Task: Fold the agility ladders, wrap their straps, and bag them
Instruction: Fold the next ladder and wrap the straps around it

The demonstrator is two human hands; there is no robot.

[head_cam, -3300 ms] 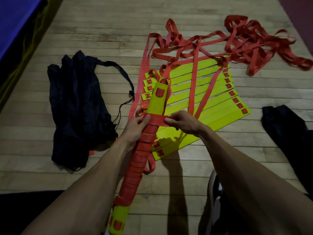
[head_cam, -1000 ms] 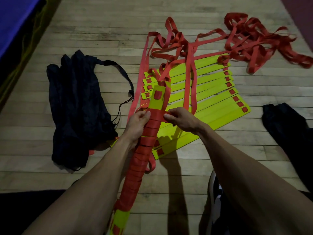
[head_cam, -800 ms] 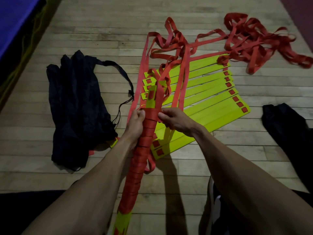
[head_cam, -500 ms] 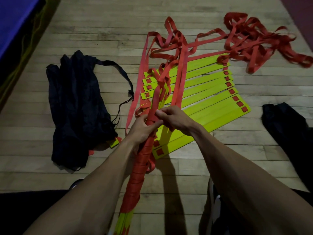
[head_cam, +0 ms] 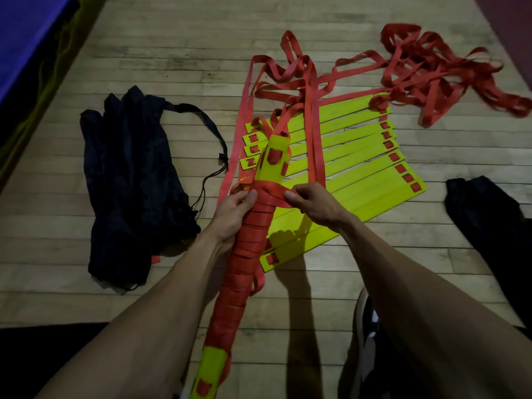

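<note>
Our left hand (head_cam: 231, 217) grips the strap-wound bundle (head_cam: 247, 249), thumb on top. Our right hand (head_cam: 313, 205) pinches the strap (head_cam: 276, 194) just beside it, pulled taut across the bundle. Beyond our hands, loose rungs (head_cam: 345, 156) lie fanned on the floor (head_cam: 144, 53); the bag (head_cam: 129, 174) lies left of our left hand.

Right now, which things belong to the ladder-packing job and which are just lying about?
Job:
- bundle, gripped by left hand
- strap, pinched by right hand
- loose rungs
- tangled straps
- bag

Lying about:
- dark cloth
- shoe
- blue mat
</note>
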